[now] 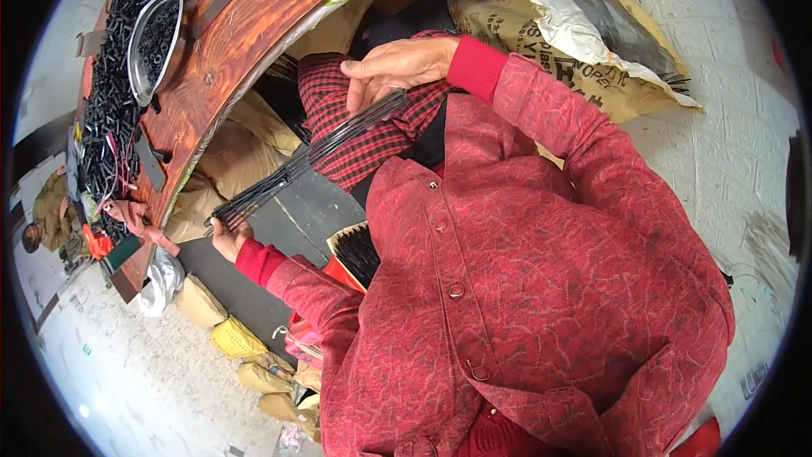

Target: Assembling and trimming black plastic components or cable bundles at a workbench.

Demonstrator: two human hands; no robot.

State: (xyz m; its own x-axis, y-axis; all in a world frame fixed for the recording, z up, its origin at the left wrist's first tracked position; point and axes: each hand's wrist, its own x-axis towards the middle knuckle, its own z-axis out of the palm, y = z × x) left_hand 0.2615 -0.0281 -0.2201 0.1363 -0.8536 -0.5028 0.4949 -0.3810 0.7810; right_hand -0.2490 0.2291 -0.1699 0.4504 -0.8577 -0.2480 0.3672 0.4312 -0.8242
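Observation:
A bundle of thin black rods [292,171] slants across my lap, from the lower left up to the right. At its lower end, my left hand [233,239] is closed around the rods. By the upper end, my right hand [397,72] has its thumb and fingers stretched out and apart. The rod ends lie close under its palm; whether they touch is unclear. That upper end is smeared by motion. Beneath the bundle are my knees in red-and-black checked cloth [355,152].
Along the left curves a wooden table [228,59] with a heap of small black parts [101,135] and a metal bowl [176,55] of black pieces. An open sack [516,34] stands at upper right. A red box [342,272] holds black rods. Another person [51,216] sits far left.

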